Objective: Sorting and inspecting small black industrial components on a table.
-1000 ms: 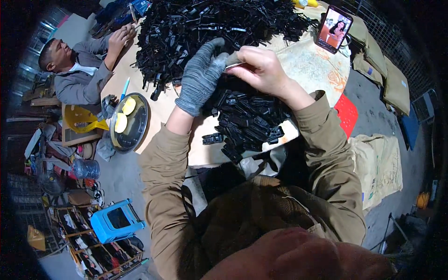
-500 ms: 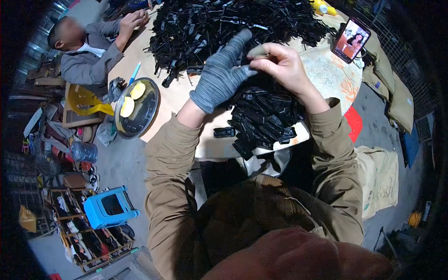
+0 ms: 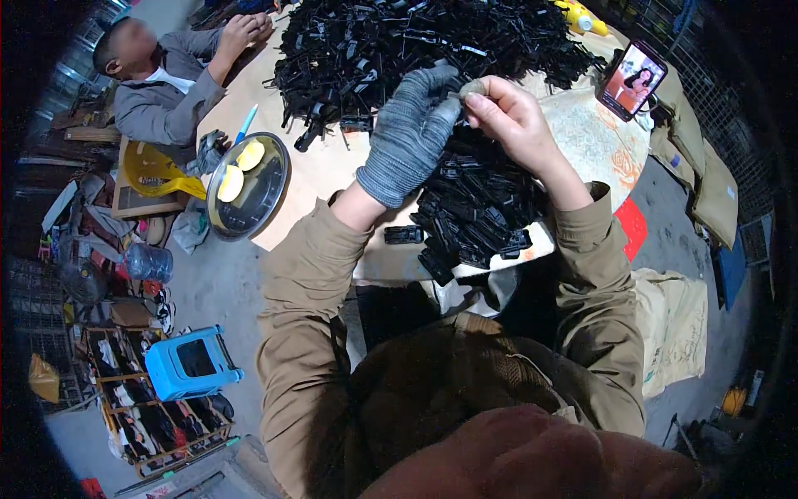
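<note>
My left hand (image 3: pixel 406 137), in a grey knitted glove, is held over the table with its fingers bent and its thumb toward the other hand. Close beside it, my bare right hand (image 3: pixel 517 121) pinches with thumb and index finger, and a pale cover sits on the index fingertip. The two hands' fingertips nearly meet; whatever is between them is too small or hidden to name. Below them lies a small heap of black plastic parts (image 3: pixel 478 212), with a single black part (image 3: pixel 404 234) to its left. Beyond spreads a large pile of similar black parts (image 3: pixel 416 37).
A phone (image 3: pixel 632 81) stands at the right, a yellow bottle (image 3: pixel 580 17) behind it. On the left are a metal plate (image 3: pixel 264 208) with yellowish pieces (image 3: pixel 231 183), a blue-handled tool (image 3: pixel 247 123) and a seated person (image 3: pixel 170 91). A blue stool (image 3: pixel 195 363) stands lower left.
My left hand's outstretched index finger has bent in, and the hand has turned toward the right one. My right hand has shifted slightly right. The view has moved a little.
</note>
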Demonstrator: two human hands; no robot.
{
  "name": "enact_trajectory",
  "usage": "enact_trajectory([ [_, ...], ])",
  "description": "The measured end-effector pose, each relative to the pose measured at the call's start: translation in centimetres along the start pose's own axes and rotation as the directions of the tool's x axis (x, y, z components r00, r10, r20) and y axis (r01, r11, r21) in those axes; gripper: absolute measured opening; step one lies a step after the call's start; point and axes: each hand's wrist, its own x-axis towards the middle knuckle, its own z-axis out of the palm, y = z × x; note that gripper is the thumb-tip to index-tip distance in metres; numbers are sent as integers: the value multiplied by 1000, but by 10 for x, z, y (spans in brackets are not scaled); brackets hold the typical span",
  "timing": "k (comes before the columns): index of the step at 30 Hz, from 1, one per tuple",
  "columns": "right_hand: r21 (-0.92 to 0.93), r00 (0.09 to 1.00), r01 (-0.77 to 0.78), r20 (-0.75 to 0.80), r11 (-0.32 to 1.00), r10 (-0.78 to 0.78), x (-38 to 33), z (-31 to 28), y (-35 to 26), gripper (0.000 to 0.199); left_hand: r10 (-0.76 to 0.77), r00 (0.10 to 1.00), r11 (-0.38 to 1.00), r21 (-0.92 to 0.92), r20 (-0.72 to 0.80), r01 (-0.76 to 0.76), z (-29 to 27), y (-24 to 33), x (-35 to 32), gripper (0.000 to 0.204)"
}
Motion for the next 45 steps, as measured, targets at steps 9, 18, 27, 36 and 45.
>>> enact_trajectory([
  [9,-123,995,78,-44,989,-84,-2,1,-4,16,17,1000,996,91,-7,-17,-3,7,2,24],
  [18,-236,990,110,-63,966,-128,-5,7,-16,15,-67,996,998,2,-65,67,-4,15,0,26],
  [27,-338,975,176,-72,925,-212,-3,5,-14,14,-100,993,995,-19,-56,100,-3,15,0,26],
  [36,-152,999,-11,-31,988,6,-7,7,-15,20,40,996,991,129,-77,-30,-1,20,-3,21],
  [45,-204,982,131,-110,970,-156,-1,-5,-10,16,-135,990,962,-246,-40,121,6,13,6,39],
])
